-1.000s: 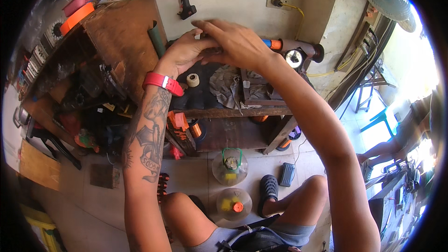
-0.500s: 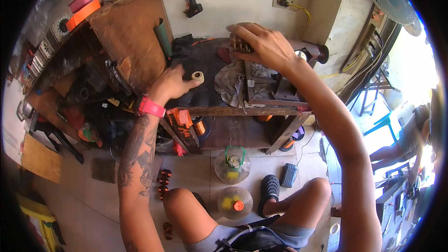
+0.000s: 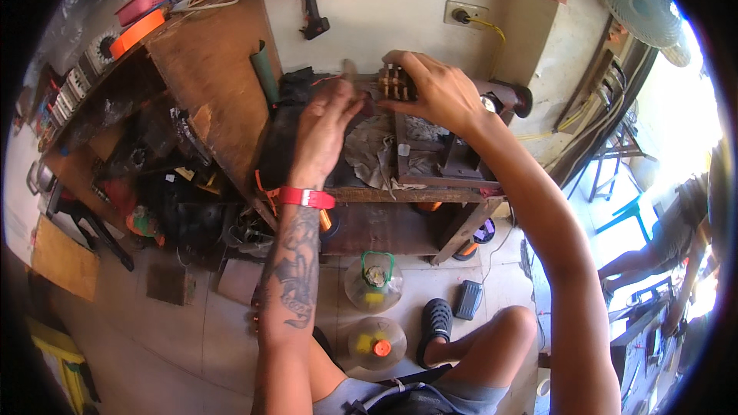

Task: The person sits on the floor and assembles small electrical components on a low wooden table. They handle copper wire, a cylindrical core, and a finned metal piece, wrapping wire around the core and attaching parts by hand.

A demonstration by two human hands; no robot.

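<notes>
1. While both hands are raised over the back edge of the workbench (image 3: 400, 194), the right hand (image 3: 440, 91) is closed around a small dark block with pale ribs (image 3: 394, 83).
2. Just left of the block, the left hand (image 3: 323, 124) pinches a thin rod (image 3: 350, 71), its fingertips almost touching the block.

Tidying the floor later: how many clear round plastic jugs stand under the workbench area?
2. One clear round plastic jug with a green handle stands before the wooden workbench; one with an orange cap stands nearer the knees. Others may be hidden.
</notes>
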